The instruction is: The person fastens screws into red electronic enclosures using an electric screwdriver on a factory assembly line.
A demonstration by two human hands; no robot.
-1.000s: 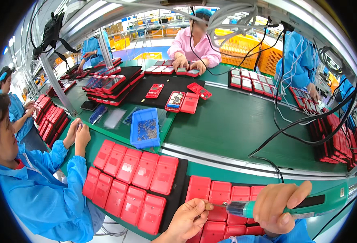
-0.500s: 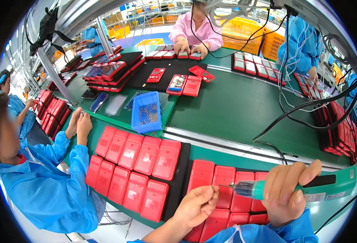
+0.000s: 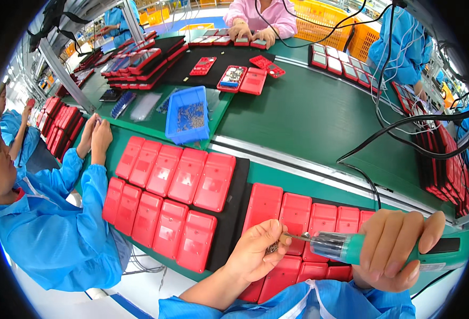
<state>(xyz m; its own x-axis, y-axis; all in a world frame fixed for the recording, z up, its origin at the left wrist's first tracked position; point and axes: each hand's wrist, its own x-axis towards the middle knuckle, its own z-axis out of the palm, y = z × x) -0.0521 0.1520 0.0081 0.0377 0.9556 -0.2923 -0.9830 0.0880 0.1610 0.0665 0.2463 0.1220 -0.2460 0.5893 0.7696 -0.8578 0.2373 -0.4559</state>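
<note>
My right hand (image 3: 386, 250) wraps round a green electric screwdriver (image 3: 352, 250) with a clear nose, its bit pointing left. At the bit's tip are the thumb and fingertips of my left hand (image 3: 250, 254). Several small screws (image 3: 272, 248) show in the curled fingers of that hand. Whether a screw sits on the bit is too small to tell. Below both hands lie rows of red plastic cases (image 3: 323, 217) with small screw holes, partly hidden by my hands and sleeves.
Left of my hands, more red cases (image 3: 195, 234) lie on a black mat (image 3: 236, 186). A blue bin (image 3: 172, 125) of small screws stands beyond. A co-worker in blue (image 3: 59, 228) sits at left. Black cables (image 3: 388, 127) hang at right; a metal rail (image 3: 298, 167) crosses the green bench.
My view has dipped, so the bench appears higher. My left fingers have loosened a little, showing the screws. The screwdriver has shifted slightly right, its bit still at my left fingertips.
</note>
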